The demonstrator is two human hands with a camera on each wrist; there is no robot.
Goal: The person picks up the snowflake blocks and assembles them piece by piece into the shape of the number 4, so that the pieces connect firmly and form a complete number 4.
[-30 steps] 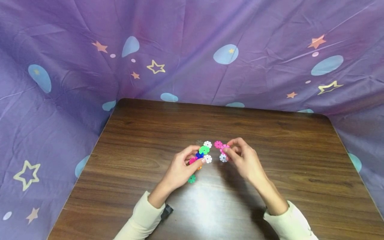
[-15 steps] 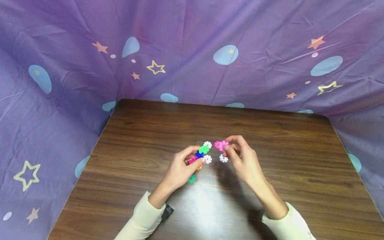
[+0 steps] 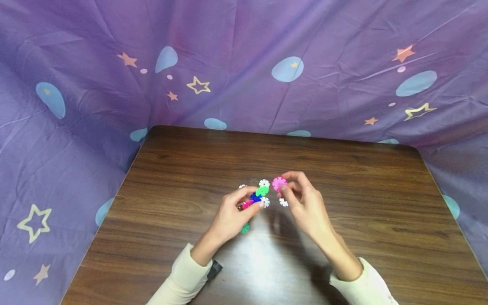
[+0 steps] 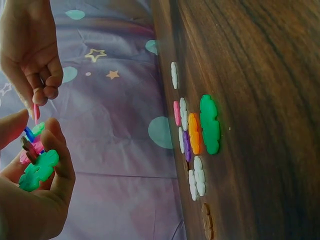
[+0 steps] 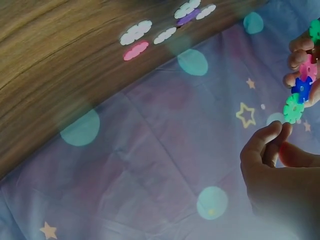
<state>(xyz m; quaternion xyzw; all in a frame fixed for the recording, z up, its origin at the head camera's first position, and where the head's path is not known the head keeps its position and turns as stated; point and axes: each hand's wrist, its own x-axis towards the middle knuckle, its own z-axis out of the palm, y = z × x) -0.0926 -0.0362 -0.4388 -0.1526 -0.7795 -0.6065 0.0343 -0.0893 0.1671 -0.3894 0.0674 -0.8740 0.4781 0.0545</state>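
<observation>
My left hand (image 3: 232,212) holds a linked chain of notched plastic discs above the table. From its near end the chain runs green disc (image 4: 39,170), brown disc (image 4: 28,150), pink disc (image 5: 308,69), blue disc (image 5: 301,89) and light green disc (image 3: 262,191). The light green end sticks out past the fingertips. Thumb and fingers of my right hand (image 3: 310,207) pinch a single pink disc (image 3: 279,184). It faces the light green end, with a small gap between them in the head view. In the right wrist view my fingers mostly hide this disc.
Loose discs lie on the brown wooden table (image 3: 171,169) under the hands: several white discs (image 4: 199,176), a green disc (image 4: 210,124), an orange disc (image 4: 194,132), a purple disc (image 5: 188,17), a pink disc (image 5: 136,51) and a brown disc (image 4: 207,221). A purple patterned cloth (image 3: 244,63) hangs behind.
My right hand has moved a little left with the pink disc, which now covers the pink one on the table in the head view. The chain in my left hand has tilted and shifted slightly right.
</observation>
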